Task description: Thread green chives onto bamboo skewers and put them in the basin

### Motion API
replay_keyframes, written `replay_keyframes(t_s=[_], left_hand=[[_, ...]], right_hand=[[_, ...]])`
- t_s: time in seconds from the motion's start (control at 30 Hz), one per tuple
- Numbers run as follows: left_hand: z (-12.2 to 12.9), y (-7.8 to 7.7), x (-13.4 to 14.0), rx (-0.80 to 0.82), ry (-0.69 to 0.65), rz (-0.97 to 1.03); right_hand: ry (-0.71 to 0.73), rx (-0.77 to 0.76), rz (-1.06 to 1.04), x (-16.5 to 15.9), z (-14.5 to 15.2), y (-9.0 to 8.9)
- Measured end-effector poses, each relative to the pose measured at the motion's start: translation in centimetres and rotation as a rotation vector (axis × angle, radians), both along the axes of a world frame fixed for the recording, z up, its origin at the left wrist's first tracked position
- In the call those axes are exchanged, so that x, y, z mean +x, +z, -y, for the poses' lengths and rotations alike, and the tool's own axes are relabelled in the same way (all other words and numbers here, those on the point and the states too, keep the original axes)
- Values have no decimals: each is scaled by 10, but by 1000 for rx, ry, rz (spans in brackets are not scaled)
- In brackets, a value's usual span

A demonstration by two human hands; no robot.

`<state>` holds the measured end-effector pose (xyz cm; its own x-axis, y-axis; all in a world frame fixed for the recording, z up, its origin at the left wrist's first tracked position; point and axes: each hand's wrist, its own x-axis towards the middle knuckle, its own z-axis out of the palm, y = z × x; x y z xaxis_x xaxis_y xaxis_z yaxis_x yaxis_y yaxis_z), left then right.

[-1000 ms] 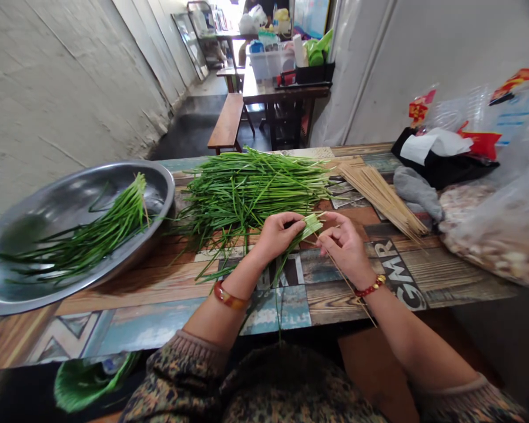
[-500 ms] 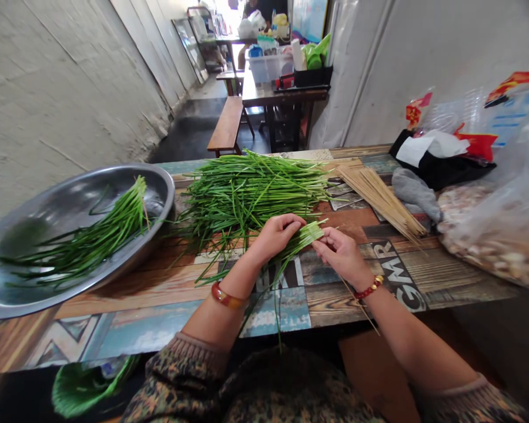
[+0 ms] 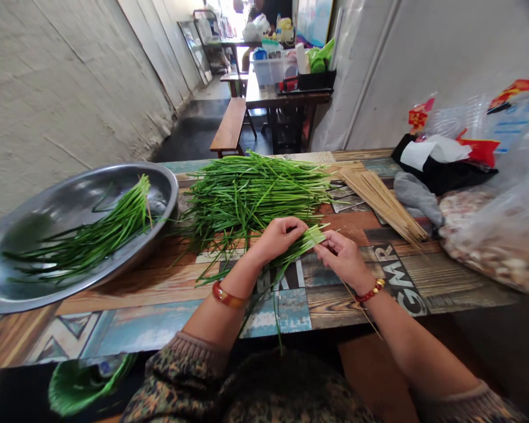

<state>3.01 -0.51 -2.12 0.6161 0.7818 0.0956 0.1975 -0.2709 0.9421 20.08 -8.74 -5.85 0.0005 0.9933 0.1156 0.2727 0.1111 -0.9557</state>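
My left hand is closed round a small bunch of garlic chives, their pale cut ends pointing right and the green leaves trailing down toward the table edge. At those pale ends, my right hand pinches a thin bamboo skewer, whose long end sticks out below the palm. Its tip is hidden among the stems. Just beyond both hands lies a large heap of loose chives. More bamboo skewers lie in a pile to the right. Chives on a skewer rest in the steel basin at left.
The patterned plank table runs across in front of me. A clear bag of pale pieces, a grey bundle and a black bag crowd its right end. A green basket-like thing sits below. Beyond are a bench and another table.
The view has shifted slightly, so the background sits a little further right. Both hands keep nearly the same place and grip at the pale chive ends.
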Motion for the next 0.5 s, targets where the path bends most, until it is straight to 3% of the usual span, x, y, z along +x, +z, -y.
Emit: replay_keyframes(t_s=[0.17, 0.37, 0.5], left_hand=[[-2, -1, -2, -26, -14, 13], [1, -1, 3, 187, 64, -115], [-2, -2, -1, 98, -18, -88]], right_hand=[[3, -6, 19, 0, 0, 0], [0, -7, 30, 0, 0, 0], [4, -7, 28, 0, 1, 1]])
